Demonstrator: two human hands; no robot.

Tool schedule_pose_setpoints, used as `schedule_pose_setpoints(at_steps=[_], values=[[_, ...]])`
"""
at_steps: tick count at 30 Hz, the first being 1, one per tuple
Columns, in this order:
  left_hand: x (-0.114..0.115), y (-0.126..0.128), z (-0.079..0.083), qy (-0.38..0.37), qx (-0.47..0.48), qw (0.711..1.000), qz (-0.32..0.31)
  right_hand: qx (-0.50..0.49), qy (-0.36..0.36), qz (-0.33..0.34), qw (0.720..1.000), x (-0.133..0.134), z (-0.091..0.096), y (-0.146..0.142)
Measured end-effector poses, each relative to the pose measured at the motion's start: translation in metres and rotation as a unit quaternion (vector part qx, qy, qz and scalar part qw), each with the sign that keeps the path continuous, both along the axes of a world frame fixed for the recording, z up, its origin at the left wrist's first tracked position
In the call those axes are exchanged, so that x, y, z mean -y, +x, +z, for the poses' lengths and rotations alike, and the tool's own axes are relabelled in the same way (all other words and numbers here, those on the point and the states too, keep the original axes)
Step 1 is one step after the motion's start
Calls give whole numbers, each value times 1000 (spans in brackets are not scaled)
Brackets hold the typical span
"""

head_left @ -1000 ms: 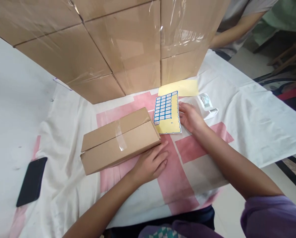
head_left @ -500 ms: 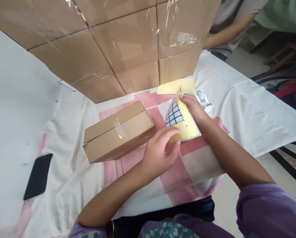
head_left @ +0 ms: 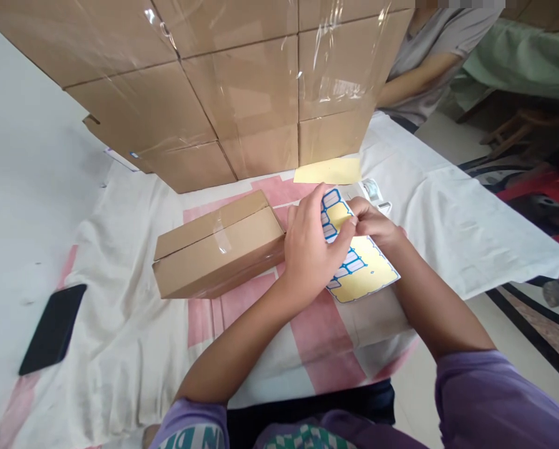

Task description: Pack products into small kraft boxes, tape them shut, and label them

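Observation:
A yellow sticker sheet [head_left: 370,274] with blue-outlined white labels is in both hands above the cloth. Its upper part is bent over, with blue-edged labels showing between my left thumb and fingers. My left hand [head_left: 310,249] is closed around this upper part, thumb to the right and fingers along its left side. At the sheet's right edge, my right hand [head_left: 375,224] pinches it, its fingertips partly hidden. The two hands nearly meet. A closed, taped cardboard box [head_left: 218,243] lies just left of my left hand.
Taped cardboard boxes [head_left: 251,93] form a stack behind. A yellow paper [head_left: 329,171] lies at its foot, and a small white item [head_left: 370,188] beyond my right hand. A black phone [head_left: 52,330] rests at left on the cloth [head_left: 130,349]. Another person's arm [head_left: 415,81] is at upper right.
My left hand has moved up and taken hold of the sheet's upper part. The sheet is now bent over and tilted differently. My right hand has shifted slightly down and turned.

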State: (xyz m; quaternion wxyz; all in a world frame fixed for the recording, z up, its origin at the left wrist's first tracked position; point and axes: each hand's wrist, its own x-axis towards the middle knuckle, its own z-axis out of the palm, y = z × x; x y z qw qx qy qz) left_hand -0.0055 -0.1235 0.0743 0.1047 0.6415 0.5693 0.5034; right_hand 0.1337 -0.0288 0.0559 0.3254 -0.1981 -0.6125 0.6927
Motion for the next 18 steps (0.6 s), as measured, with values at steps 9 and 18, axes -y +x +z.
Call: schedule_pose_setpoints(at_steps=[9, 18], values=[[-4, -4, -3, -8, -41, 999, -9, 24, -29, -95, 995, 8, 5, -12], [-3, -2, -4, -36, -106, 994, 16, 52, 35, -164, 985, -2, -14, -7]])
